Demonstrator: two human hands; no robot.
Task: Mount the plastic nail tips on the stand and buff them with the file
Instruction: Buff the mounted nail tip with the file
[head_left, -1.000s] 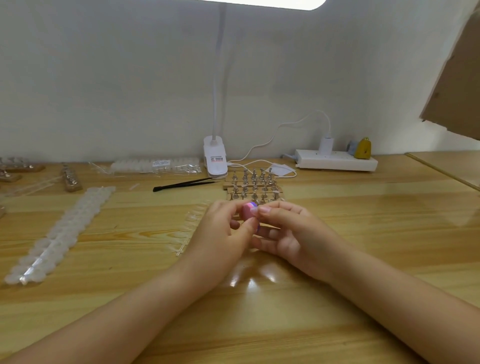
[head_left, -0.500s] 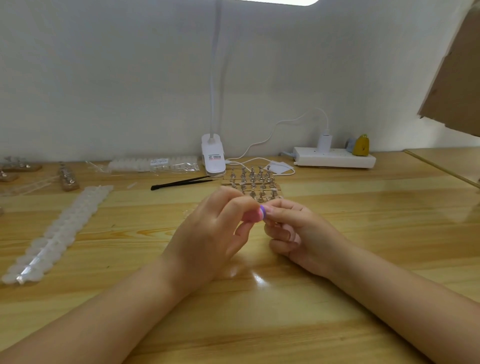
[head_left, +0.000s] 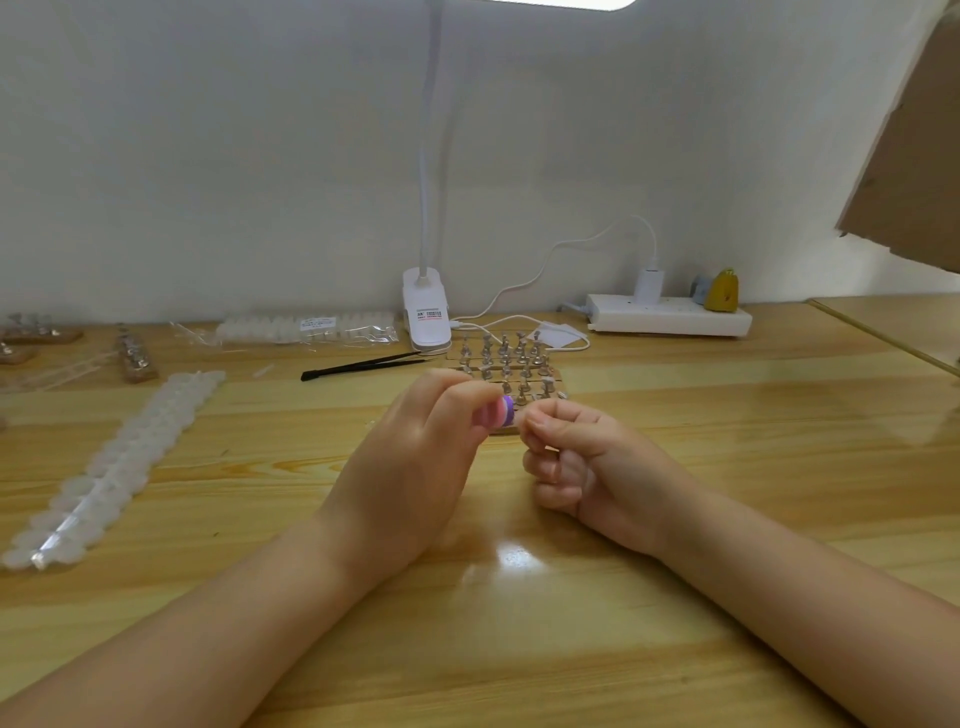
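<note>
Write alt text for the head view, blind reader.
Two bare hands meet over a wooden table: the left hand pinches a small pink-purple buffing block, the right hand curls beside it. Behind stand a pegged nail stand, black tweezers and a lamp base.
</note>
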